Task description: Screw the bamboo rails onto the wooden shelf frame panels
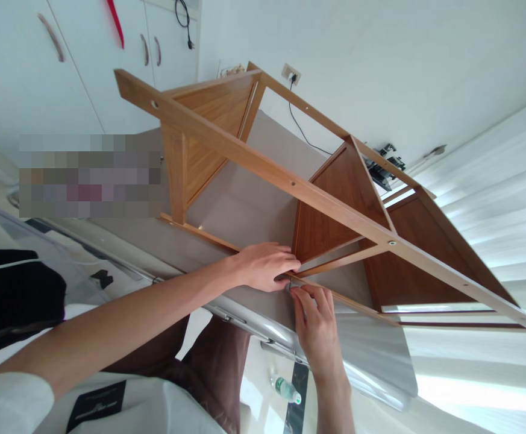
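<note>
A wooden shelf frame [244, 157] with slanted panels lies on its side on a grey-topped table [258, 217]. My left hand [265, 265] is closed on the near lower rail [217, 240], where a shelf panel [330, 205] meets it. Just to the right, my right hand [317, 310] pinches a small, thin, dark piece [290, 282] against the outer side of that rail. It looks like the end of a slim metal tool, but the fingers cover most of it. Holes show along the upper rail [292, 183], with a metal fitting in one.
White cabinets [86, 66] stand at the back left, and a pale curtain [484, 211] hangs at the right. A black cable runs from a wall socket [292, 73]. Below the table edge, a plastic bottle [285, 389] lies on the floor. A blurred patch covers the left.
</note>
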A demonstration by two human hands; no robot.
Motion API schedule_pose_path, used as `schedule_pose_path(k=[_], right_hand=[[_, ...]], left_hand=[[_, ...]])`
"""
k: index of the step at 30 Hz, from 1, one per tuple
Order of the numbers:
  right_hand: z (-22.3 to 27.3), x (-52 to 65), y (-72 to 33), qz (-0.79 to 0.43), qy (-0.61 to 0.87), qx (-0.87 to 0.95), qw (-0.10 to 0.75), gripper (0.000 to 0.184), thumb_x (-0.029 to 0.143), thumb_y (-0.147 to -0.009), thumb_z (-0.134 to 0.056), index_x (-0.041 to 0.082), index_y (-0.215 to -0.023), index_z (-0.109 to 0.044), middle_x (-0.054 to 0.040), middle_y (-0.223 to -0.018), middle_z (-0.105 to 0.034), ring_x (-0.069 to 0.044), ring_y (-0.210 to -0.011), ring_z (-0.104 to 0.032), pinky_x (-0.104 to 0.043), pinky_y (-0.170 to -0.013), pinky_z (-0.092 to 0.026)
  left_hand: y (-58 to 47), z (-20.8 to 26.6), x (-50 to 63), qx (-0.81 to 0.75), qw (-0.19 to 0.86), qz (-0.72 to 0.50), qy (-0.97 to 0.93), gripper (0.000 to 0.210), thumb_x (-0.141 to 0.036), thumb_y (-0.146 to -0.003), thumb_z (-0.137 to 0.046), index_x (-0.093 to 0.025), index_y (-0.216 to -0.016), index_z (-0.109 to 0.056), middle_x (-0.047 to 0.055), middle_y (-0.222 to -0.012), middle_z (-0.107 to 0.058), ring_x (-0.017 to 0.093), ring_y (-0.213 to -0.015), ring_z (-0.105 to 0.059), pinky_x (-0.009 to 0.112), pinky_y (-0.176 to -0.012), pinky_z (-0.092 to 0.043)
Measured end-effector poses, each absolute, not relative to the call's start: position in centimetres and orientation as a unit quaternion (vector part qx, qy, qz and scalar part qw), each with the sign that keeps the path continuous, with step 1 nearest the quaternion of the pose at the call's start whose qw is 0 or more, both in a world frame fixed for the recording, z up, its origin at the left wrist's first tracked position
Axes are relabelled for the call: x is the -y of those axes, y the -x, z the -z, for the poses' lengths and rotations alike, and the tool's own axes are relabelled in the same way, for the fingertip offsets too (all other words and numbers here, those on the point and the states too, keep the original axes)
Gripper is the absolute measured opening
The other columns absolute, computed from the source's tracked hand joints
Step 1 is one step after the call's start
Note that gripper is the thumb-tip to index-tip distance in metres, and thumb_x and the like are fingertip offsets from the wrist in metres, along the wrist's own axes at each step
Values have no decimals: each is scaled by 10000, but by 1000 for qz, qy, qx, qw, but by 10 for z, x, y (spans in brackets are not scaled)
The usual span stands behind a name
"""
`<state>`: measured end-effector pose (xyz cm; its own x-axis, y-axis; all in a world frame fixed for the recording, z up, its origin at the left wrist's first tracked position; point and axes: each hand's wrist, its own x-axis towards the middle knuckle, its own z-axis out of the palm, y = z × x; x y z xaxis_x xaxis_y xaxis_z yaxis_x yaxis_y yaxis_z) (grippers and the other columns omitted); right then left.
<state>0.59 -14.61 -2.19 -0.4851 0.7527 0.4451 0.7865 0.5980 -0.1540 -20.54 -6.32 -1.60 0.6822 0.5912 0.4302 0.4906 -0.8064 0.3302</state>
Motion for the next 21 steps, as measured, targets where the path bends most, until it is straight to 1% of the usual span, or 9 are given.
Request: schedule_pose_path(k=[7, 13, 17, 21], right_hand=[[16, 146, -4, 48, 450, 866, 212, 239, 91, -1001, -484, 218, -1143, -628, -83, -1063, -612, -200, -961, -520, -374, -855, -487], [10, 148, 2, 72, 473, 860, 180, 249, 85, -991, -484, 213, -1141, -637, -86, -1086, -625, -211, -943, -505, -375, -851, -469], [15, 148, 2, 79, 477, 851, 206, 165, 138, -992, -532, 217, -1084, -643, -78, -1048, -656, -216, -962, -542, -389, -875, -457], [25, 147, -1, 50, 486, 835, 256, 109, 180, -993, -565, 225, -1049, -647, -53, -972, -680, -200, -950, -590, -373, -875, -451]], left_hand=[[205, 16, 63, -299, 98, -262, -912, 96, -261, -875, -669, -201, -939, -631, 28, -896, -687, 205, -905, -653, 330, -778, -490], [206, 16, 63, -294, 103, -265, -913, 92, -242, -865, -671, -199, -933, -627, 27, -871, -679, 207, -891, -654, 332, -757, -495], [205, 17, 63, -295, 98, -265, -913, 102, -232, -854, -668, -200, -943, -630, 32, -881, -682, 213, -909, -658, 335, -782, -504], [204, 17, 64, -301, 100, -263, -911, 105, -218, -850, -666, -202, -950, -637, 36, -910, -691, 208, -916, -662, 329, -800, -508]])
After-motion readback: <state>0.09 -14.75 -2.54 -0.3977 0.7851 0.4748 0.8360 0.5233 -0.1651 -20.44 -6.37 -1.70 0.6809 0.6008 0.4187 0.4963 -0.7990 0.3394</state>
